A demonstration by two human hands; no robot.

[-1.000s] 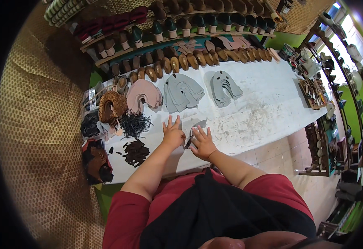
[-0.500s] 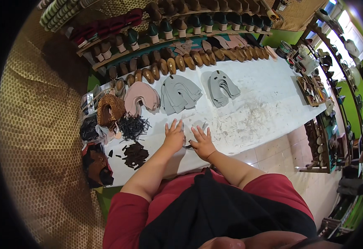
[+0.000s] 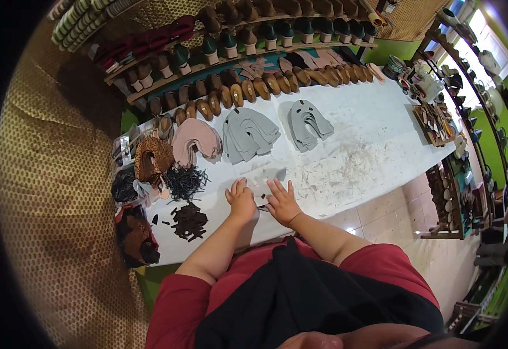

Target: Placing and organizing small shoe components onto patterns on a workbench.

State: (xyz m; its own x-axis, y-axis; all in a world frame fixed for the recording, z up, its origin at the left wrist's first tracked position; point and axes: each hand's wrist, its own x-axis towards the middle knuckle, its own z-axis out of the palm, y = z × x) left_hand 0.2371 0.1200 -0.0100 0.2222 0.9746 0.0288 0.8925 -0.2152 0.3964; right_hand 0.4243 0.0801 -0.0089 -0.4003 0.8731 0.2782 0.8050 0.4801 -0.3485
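On the white-covered table, close to the near edge, my left hand (image 3: 241, 200) rests with its fingers bent and slightly apart. My right hand (image 3: 283, 205) lies beside it, palm down, fingers spread. Between and under them is a pale flat piece (image 3: 259, 181), hard to tell from the table cover, with a grey corner (image 3: 280, 174) past my right fingertips. A small dark tab (image 3: 263, 196) shows between the hands. Left of my left hand lie a heap of short dark brown strips (image 3: 189, 222) and a tangle of thin black strips (image 3: 186, 182).
Beyond my hands are stacks of U-shaped cut pieces: leopard-print (image 3: 153, 158), pink (image 3: 195, 138), a large grey stack (image 3: 248, 136) and a smaller grey stack (image 3: 308, 129). Brown shoe lasts (image 3: 248, 90) line the back. A tool tray (image 3: 437, 123) sits at the right end.
My left hand has drawn back toward me and its fingers have bent. The right hand has shifted slightly nearer. The small dark tab and more of the grey corner now show.
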